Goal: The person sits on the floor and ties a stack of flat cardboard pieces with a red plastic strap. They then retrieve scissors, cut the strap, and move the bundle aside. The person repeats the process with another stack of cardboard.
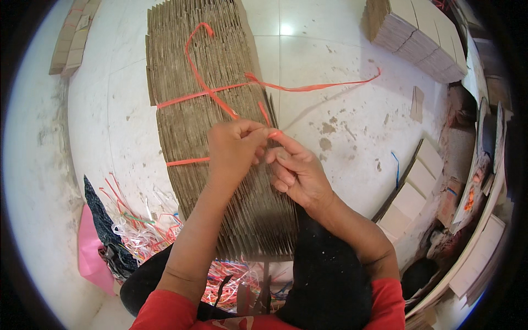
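A tall stack of flattened corrugated cardboard sheets (220, 126) is laid edge-up on the pale tiled floor (341, 110), running away from the seated person, and an orange plastic strap (209, 93) is passed across and along it — a placement that looks suited to keeping the sheets pressed together as one bundle. The two hands are brought together just above the near half of the stack: the left hand (234, 149) is curled with its fingertips pinched on the strap, and the right hand (297, 170) is closed on the same strap from the other side, so both are clamped on one short piece of it. From that pinch one tail of the strap is drawn out to the right across the floor, while a loop stands up farther along the stack. A second orange band (187, 161) is seen crossing the stack just left of the left hand. A heap of loose coloured strap offcuts (143, 231) lies beside the left forearm, and another cardboard stack (418, 33) — well apart — rests at the upper right.
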Demonstrator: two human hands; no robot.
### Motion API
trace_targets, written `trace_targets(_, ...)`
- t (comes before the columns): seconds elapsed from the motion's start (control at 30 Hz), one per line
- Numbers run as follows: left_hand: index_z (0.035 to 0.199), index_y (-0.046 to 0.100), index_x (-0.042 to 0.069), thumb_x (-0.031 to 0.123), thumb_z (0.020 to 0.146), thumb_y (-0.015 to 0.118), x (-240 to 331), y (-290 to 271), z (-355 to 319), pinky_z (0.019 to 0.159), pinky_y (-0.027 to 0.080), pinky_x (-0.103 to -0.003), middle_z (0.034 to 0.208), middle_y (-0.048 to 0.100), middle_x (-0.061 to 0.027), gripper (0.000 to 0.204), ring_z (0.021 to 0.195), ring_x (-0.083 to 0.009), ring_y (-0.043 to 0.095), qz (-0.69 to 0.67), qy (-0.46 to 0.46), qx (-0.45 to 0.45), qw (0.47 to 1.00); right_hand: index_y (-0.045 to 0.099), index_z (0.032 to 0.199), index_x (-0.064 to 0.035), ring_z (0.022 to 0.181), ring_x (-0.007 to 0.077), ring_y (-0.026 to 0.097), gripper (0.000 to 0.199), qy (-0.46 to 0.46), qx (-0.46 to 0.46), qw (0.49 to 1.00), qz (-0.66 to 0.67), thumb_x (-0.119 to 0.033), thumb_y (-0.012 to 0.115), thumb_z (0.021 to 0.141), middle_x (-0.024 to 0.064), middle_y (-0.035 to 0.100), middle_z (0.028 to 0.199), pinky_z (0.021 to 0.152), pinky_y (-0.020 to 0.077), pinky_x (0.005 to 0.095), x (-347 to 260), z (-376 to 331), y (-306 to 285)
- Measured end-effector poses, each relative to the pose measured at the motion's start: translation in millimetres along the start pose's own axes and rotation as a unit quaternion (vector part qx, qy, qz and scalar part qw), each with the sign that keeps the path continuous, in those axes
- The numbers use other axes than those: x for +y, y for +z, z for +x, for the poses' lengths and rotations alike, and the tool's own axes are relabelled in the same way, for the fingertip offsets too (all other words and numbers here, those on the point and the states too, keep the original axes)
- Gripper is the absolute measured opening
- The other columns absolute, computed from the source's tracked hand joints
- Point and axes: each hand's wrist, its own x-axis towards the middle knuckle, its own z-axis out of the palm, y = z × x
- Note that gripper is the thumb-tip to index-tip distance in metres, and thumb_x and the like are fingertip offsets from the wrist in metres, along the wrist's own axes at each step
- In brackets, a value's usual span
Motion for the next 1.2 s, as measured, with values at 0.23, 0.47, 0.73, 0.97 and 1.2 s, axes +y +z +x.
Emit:
trace_targets(0.23,0.079,0.063,-0.005,0.007,0.080,0.063,0.4,-16.5,15.5,0.039,0.044,-0.020,0.063,0.062,-0.0098,0.012,0.049,-0.0115,0.059,-0.086,-0.054,-0.117,0.988,0.044,0.129,-0.0008,0.045,0.0088,0.048,0.042,-0.061,0.027,0.963,-0.262,-0.003,0.051,0.087,0.0095,0.060,0.083,0.040,0.0423,0.0219,-10.9,1.3,7.3)
trace_targets(0.47,0.078,0.063,-0.005,0.006,0.080,0.063,5.8,-23.1,13.2,0.039,0.044,-0.021,0.063,0.063,-0.0101,0.011,0.050,-0.0127,0.059,-0.098,-0.066,-0.183,0.976,0.061,0.097,0.0014,0.047,0.0086,0.050,0.015,0.006,0.028,0.907,-0.420,-0.003,0.051,0.087,0.0047,0.059,0.073,0.041,0.0407,0.0217,-21.8,0.2,19.4)
trace_targets(0.73,0.076,0.060,0.000,0.009,0.080,0.062,-23.2,-47.6,-9.8,0.056,0.046,-0.031,0.073,0.061,-0.0137,0.009,0.069,-0.0229,0.062,0.478,0.342,-0.028,0.808,0.055,0.060,-0.0009,0.050,0.0102,0.044,0.025,-0.221,0.058,0.585,-0.778,-0.016,0.059,0.080,0.0001,0.057,0.059,0.049,0.0375,0.0261,-51.0,19.9,-26.2)
trace_targets(0.97,0.072,0.054,0.000,0.018,0.086,0.057,-27.8,-38.8,-0.6,0.059,0.048,-0.030,0.075,0.061,-0.0128,0.023,0.073,-0.0209,0.061,0.044,0.215,-0.136,0.966,0.050,0.057,-0.0048,0.064,0.0165,0.053,0.026,-0.127,0.085,0.929,-0.337,-0.012,0.055,0.082,0.0101,0.061,0.082,0.048,0.0398,0.0264,-48.4,44.3,-51.2)
trace_targets(1.2,0.064,0.044,0.004,0.025,0.092,0.051,-35.4,-17.4,18.4,0.051,0.044,-0.026,0.063,0.052,-0.0086,0.036,0.058,-0.0156,0.051,-0.250,0.047,-0.195,0.947,0.042,0.064,-0.0086,0.055,0.0148,0.050,0.032,-0.082,-0.023,0.991,-0.101,-0.024,0.052,0.090,0.0047,0.049,0.059,0.041,0.0352,0.0235,-30.4,55.4,-23.3)
